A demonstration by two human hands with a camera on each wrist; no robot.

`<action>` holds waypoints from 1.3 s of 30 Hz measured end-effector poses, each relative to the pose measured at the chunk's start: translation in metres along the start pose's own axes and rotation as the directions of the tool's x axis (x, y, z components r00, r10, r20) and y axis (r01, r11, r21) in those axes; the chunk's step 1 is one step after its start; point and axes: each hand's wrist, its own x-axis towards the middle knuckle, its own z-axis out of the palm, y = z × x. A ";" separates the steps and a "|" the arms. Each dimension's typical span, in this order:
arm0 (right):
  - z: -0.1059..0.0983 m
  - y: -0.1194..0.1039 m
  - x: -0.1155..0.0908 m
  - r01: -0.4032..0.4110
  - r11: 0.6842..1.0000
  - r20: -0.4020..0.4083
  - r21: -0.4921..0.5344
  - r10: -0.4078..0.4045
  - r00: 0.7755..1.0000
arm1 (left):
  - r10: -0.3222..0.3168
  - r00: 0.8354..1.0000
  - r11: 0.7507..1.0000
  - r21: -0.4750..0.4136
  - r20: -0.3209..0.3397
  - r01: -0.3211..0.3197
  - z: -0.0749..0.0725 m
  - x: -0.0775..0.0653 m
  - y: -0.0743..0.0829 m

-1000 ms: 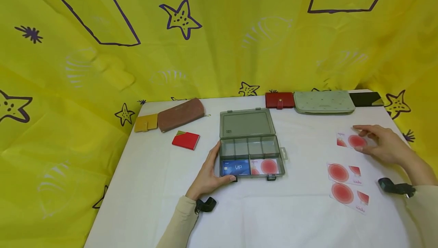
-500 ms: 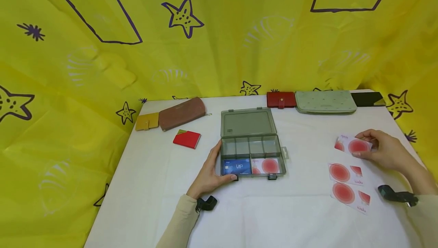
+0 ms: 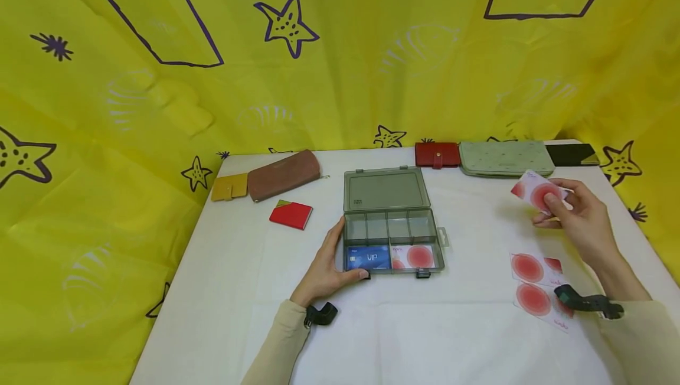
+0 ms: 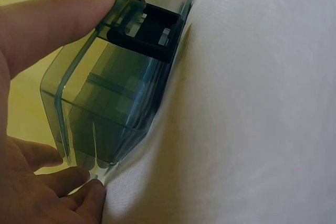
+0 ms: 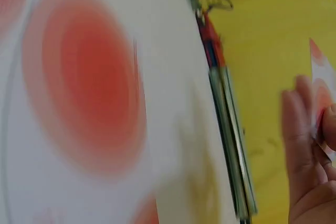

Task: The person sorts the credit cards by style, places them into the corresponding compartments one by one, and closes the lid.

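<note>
My right hand (image 3: 587,219) pinches a white card with red circles (image 3: 526,186) between thumb and fingers, raised over the right side of the table. Two similar cards lie below it, an upper card (image 3: 527,267) and a lower card (image 3: 533,300), partly covered by the wrist camera. A grey-green see-through plastic box (image 3: 386,190) lies with its lid swung back. Its front compartments hold a blue VIP card (image 3: 369,257) and a red-circle card (image 3: 413,257). My left hand (image 3: 325,270) grips the box's front left corner, thumb beside a latch (image 4: 144,27) in the left wrist view.
A red card holder (image 3: 291,214) lies left of the box, with a yellow wallet (image 3: 229,187) and a brown purse (image 3: 284,176) behind. Along the back edge are a red wallet (image 3: 437,155), a green pouch (image 3: 506,158) and a black wallet (image 3: 571,155). A yellow curtain (image 3: 340,90) hangs behind.
My right hand has picked up the top red-circle card from the table and raised it, tilting it. My left hand stays on the box.
</note>
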 end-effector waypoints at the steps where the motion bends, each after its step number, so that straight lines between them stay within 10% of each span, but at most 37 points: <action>1: 0.007 -0.001 0.000 -0.016 0.999 -0.002 0.045 0.016 1.000 | -0.001 1.000 1.000 0.001 -0.001 0.001 0.000 0.000 0.000; 8: 0.054 -0.006 -0.002 -0.088 0.986 0.059 0.138 0.081 0.995 | -0.003 1.000 1.000 -0.004 0.005 0.003 -0.001 0.000 0.000; 15: 0.094 -0.003 -0.015 0.058 0.985 0.318 -0.164 -0.002 0.948 | 0.005 1.000 1.000 -0.003 0.006 -0.005 -0.001 0.000 0.000; 23: 0.131 0.010 -0.025 0.400 0.814 0.460 -0.421 -0.189 0.868 | 0.012 1.000 1.000 -0.006 0.004 -0.012 -0.001 0.000 0.002; 35: 0.139 0.018 -0.027 0.424 0.752 0.529 -0.504 -0.119 0.840 | 0.006 1.000 1.000 -0.004 0.005 -0.006 -0.001 -0.001 0.000; 39: 0.112 0.006 -0.025 0.379 0.736 0.480 -0.562 -0.083 0.873 | 0.001 1.000 1.000 -0.001 0.003 -0.001 -0.001 -0.001 0.001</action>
